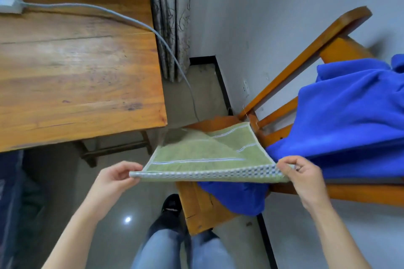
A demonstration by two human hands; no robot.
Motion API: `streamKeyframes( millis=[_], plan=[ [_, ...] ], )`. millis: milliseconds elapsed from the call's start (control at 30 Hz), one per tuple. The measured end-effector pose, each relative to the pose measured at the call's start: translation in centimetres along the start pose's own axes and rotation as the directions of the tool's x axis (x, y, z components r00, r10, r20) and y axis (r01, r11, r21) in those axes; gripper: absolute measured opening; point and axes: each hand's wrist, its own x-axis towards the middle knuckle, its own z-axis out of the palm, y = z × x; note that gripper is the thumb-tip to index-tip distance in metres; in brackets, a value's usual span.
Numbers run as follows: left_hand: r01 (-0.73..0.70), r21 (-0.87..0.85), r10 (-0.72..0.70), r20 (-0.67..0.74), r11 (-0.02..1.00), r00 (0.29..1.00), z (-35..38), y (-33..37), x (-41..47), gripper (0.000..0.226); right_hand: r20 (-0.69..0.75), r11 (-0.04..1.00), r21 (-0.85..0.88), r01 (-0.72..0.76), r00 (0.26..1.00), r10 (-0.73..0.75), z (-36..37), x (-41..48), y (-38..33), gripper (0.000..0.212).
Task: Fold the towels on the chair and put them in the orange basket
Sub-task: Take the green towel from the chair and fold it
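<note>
The green towel is held out flat over the front of the chair, its near edge, with a blue-and-white checked band, stretched between both hands. The left hand pinches the left corner of that edge between thumb and curled fingers; the right hand pinches the right corner the same way. The towel's far end lies on the chair seat, with white stripes across it and one layer folded diagonally over another. A blue towel is heaped on the chair just beside the green one, draped over the seat and hanging off its front edge below the green towel. To the left stands a wooden surface carrying a power strip whose cable runs off toward the floor. A curtain hangs behind.
</note>
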Motion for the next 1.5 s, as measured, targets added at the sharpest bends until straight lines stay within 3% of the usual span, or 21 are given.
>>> streamKeyframes(
  millis=[67, 167, 300, 433, 533, 667, 767, 933, 1100, 1233, 1500],
  plan=[
    [0.110, 0.144, -0.110, -0.012, 0.983, 0.994, 0.7, -4.0, -0.2, 0.034, 0.099, 0.989, -0.042, -0.142, 0.984, 0.146, 1.2, -1.2, 3.4, 0.028],
    [0.225, 0.237, -0.230, -0.007, 0.945, 0.973, 2.4, -8.4, -0.4, 0.040, 0.109, 0.946, -0.078, -0.313, 0.941, 0.321, 2.6, -2.5, 7.5, 0.020],
    [0.297, 0.209, -0.306, 0.011, 0.932, 0.952, 2.8, -10.5, -0.7, 0.034, 0.096, 0.915, -0.102, -0.389, 0.912, 0.399, 2.4, -3.6, 9.0, 0.010],
    [0.359, 0.068, -0.362, 0.036, 0.931, 0.932, 2.3, -11.0, -0.6, 0.026, 0.135, 0.890, -0.149, -0.431, 0.883, 0.450, 1.7, -3.5, 8.9, 0.006],
    [0.410, -0.152, -0.416, -0.013, 0.900, 0.909, 2.6, -11.5, 0.5, 0.026, 0.139, 0.888, -0.163, -0.430, 0.881, 0.452, 2.1, -2.2, 9.2, 0.012],
    [0.417, -0.537, -0.523, -0.053, 0.733, 0.850, 3.4, -13.4, 2.9, 0.024, 0.183, 0.901, -0.194, -0.389, 0.887, 0.423, 3.3, 0.3, 9.5, 0.015],
    [0.411, -0.616, -0.566, -0.069, 0.672, 0.821, 4.2, -14.6, 5.0, 0.024, 0.136, 0.913, -0.208, -0.350, 0.915, 0.381, 4.8, 2.5, 10.0, 0.010],
    [0.374, -0.651, -0.573, -0.117, 0.661, 0.811, 5.2, -14.7, 8.5, 0.022, -0.013, 0.931, -0.220, -0.289, 0.956, 0.294, 7.3, 5.5, 11.2, 0.005],
    [0.355, -0.569, -0.547, -0.206, 0.742, 0.812, 5.6, -15.3, 11.2, 0.023, -0.075, 0.924, -0.307, -0.228, 0.974, 0.216, 8.9, 7.6, 12.2, 0.017],
    [0.357, -0.538, -0.554, -0.264, 0.764, 0.790, 6.2, -15.8, 13.3, 0.022, -0.078, 0.903, -0.390, -0.182, 0.983, 0.164, 10.1, 9.7, 12.5, 0.003],
    [0.406, -0.436, -0.564, -0.336, 0.803, 0.754, 6.9, -17.8, 17.8, 0.019, -0.053, 0.790, -0.585, -0.185, 0.980, 0.190, 12.8, 13.8, 15.4, 0.018]
  ],
)
